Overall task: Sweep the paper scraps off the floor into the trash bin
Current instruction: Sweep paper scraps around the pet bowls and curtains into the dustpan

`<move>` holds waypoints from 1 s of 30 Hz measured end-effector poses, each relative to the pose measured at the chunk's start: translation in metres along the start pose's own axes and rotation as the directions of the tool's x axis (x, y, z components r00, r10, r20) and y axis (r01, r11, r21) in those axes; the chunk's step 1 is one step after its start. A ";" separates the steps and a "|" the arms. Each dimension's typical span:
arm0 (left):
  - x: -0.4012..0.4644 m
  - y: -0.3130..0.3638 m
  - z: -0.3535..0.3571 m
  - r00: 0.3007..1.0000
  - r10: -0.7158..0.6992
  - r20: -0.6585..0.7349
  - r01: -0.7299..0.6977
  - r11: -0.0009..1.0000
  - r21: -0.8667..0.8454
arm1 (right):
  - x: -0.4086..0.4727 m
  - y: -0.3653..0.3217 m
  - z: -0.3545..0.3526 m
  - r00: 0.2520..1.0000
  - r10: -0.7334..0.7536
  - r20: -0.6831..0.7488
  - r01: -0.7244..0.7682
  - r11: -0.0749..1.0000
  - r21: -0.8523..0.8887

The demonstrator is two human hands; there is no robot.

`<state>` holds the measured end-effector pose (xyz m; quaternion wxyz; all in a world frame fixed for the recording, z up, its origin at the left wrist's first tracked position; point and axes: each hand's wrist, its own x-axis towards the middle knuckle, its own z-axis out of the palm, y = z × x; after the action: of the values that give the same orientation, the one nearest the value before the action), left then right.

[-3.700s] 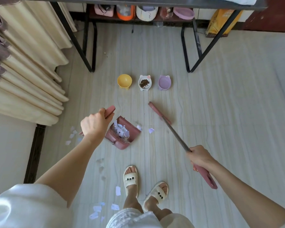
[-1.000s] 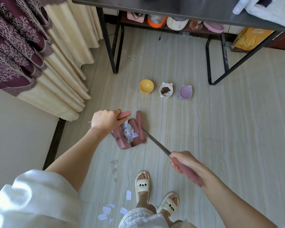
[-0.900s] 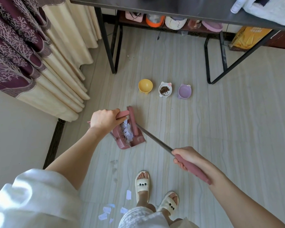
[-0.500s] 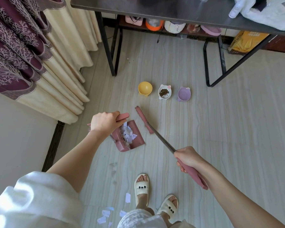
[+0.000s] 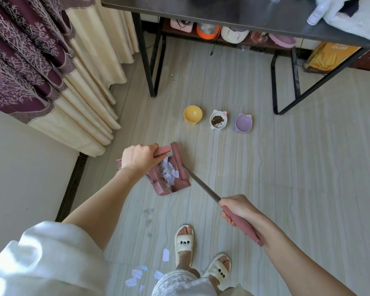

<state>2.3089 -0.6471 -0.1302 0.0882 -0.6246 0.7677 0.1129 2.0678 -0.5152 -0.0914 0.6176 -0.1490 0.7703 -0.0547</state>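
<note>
Left hand [image 5: 140, 157] grip: fingers curled around the dustpan handle [image 5: 162, 151], holding the dustpan [image 5: 169, 178] tilted on the floor. Right hand [image 5: 236, 207] grip: wrapped around the pink end of the broom handle [image 5: 239, 224]; the metal shaft runs up-left to the broom head [image 5: 177, 159], which sits at the pan's right edge, touching it.

Risks, my read:
- Pan is loaded and angled. Tip it further or lift it fast and the scraps slide out the open lip.
- Broom head is right against the pile. A hard flick would kick the light paper over the pan's back wall or onto the floor.
- Second cluster of loose scraps [image 5: 137, 276] lies by the feet [image 5: 184, 242], behind the pan. A step back could scatter or trample them.
- Three pet bowls [image 5: 218, 121] sit near, ahead of the pan. A wide broom swing could knock them; the middle one holds kibble.
- No trash bin in view, so the carry distance is unknown.

Paper scraps [image 5: 169, 173]: small white and pale-lilac torn pieces, flat and thin, heaped in the middle of the pan.
</note>
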 end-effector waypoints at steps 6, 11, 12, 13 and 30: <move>-0.009 -0.012 0.001 0.994 -0.104 -0.019 0.102 0.990 -0.093 | -0.009 -0.021 -0.006 0.993 -0.118 0.019 0.119 0.991 -0.058; -0.008 -0.025 -0.001 0.975 -0.214 -0.053 0.201 0.963 -0.182 | -0.005 -0.042 -0.014 0.988 -0.155 0.002 0.155 0.987 -0.044; -0.007 -0.026 -0.004 0.971 -0.230 -0.062 0.215 0.958 -0.191 | -0.003 -0.047 -0.015 0.987 -0.159 -0.004 0.159 0.987 -0.026; -0.006 -0.027 -0.007 0.966 -0.249 -0.069 0.231 0.951 -0.205 | -0.001 -0.052 -0.015 0.986 -0.166 -0.005 0.166 0.986 -0.007; 0.152 -0.052 -0.056 0.824 -0.560 -0.081 0.494 0.781 -0.382 | 0.108 -0.289 -0.008 0.913 -0.398 -0.087 0.395 0.917 -0.055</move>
<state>2.3295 -0.8158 -0.1220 -0.0680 -0.8281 0.5341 0.1560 2.0865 -0.8229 -0.1132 0.5530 -0.3103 0.7539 -0.1721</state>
